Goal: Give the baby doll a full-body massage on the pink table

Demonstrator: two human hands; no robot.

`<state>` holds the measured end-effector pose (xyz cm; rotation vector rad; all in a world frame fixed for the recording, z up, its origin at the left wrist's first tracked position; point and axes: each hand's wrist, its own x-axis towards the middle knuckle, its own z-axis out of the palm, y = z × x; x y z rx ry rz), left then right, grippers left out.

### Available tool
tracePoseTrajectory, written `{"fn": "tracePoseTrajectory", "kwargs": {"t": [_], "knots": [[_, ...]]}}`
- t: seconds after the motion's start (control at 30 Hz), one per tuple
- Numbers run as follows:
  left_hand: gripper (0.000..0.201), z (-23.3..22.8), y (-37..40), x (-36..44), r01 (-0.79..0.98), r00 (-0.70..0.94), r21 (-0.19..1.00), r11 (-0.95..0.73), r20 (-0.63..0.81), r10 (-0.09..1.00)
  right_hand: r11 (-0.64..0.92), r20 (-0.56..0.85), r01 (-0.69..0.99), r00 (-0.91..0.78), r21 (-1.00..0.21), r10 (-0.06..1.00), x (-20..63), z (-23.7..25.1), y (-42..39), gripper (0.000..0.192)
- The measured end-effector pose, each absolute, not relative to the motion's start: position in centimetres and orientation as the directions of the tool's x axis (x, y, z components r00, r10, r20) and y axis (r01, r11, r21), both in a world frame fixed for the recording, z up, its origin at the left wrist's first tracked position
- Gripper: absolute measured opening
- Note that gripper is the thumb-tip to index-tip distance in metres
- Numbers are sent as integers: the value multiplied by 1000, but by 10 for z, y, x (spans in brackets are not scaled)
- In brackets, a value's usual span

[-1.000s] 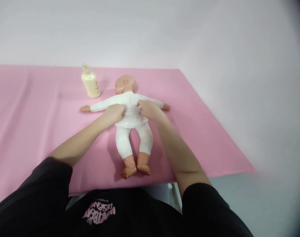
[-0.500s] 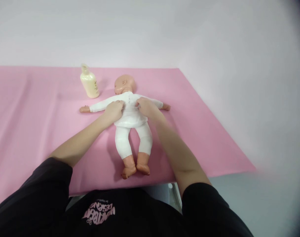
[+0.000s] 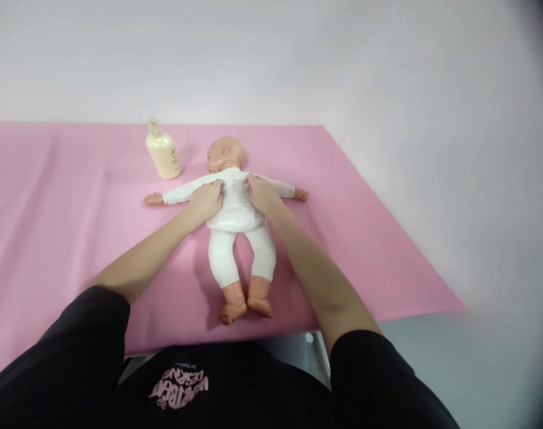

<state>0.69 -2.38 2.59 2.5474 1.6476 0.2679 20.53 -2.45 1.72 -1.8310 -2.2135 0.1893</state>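
Note:
A baby doll [image 3: 236, 205] in white clothes lies stretched out on the pink cover, its head turned to the left and its arms spread wide. On the left side of its upper torso, my left hand [image 3: 206, 199] is closed, fingers curled against the white shirt [image 3: 234, 220]. My right hand [image 3: 261, 192] is closed on the opposite side, its thumb and fingers pinched at the cloth. Small creases show in the shirt between both hands. The fingertips are partly hidden. The doll's bare feet [image 3: 246, 304] point toward me.
A cream-coloured pump bottle [image 3: 163, 154] stands to the left of the doll's head. The pink cover [image 3: 365, 262] drapes over the table, whose right edge slants down toward me. A pale wall [image 3: 209, 59] rises behind.
My right hand has moved slightly up the doll's torso, and the creases between the hands have shifted. The doll and the bottle stay in place.

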Motion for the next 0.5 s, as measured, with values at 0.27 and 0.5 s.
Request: {"fn": "tracePoseTrajectory", "kwargs": {"t": [0.27,0.5], "knots": [[42,45,-63,20,867,497,105,-488,-106,861,242,-96,969,-247,-57,964,182,52,-67,47],[39,64,-92,19,789,614,156,-594,-191,766,349,-206,937,-343,-7,916,168,80,-93,38]]}}
